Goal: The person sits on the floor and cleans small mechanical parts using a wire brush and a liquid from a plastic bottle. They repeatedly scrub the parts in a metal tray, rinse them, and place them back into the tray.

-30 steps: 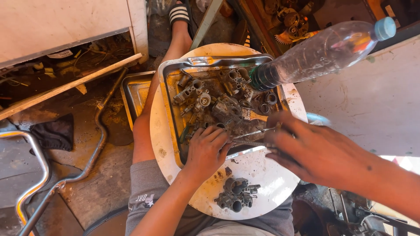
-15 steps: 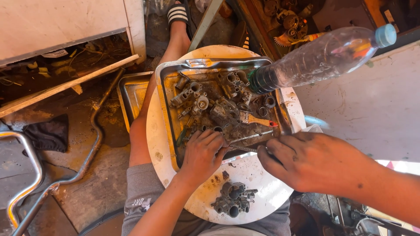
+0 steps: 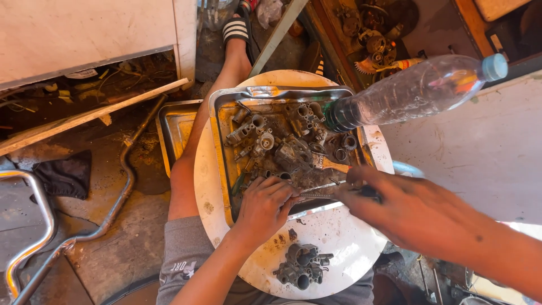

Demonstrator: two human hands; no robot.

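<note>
A thin metal tool, probably a slim file or blade (image 3: 319,194), lies across the near edge of a grimy metal tray (image 3: 221,141), and both hands meet on it. The left hand (image 3: 265,206) is curled with its fingers pressed together, fingertips bearing down on a small part at the tool's left end; what exactly sits under them is hidden. The right hand (image 3: 418,212) pinches the tool's other end between thumb and fingers, near the tray's right corner. The step in hand looks like scraping or picking at a small dirty part while the left hand steadies it; the next move would seem to call for short, controlled strokes with the part kept pinned, since the tray floor looks oily. The tray is crowded with carburetor bodies and fittings (image 3: 282,144), leaving bare room only along its near edge where the hands work. A clear plastic bottle (image 3: 412,90) lies tilted with its mouth over the tray's right rim, close above the right hand's path. The tray rests on a round white tabletop (image 3: 344,243), whose near part holds a separate carburetor body (image 3: 302,265), well apart from the hands, with open white surface between. Left of the tabletop are the person's bare leg, a second empty tray (image 3: 172,133) on the floor and a bent metal pipe (image 3: 121,195).
</note>
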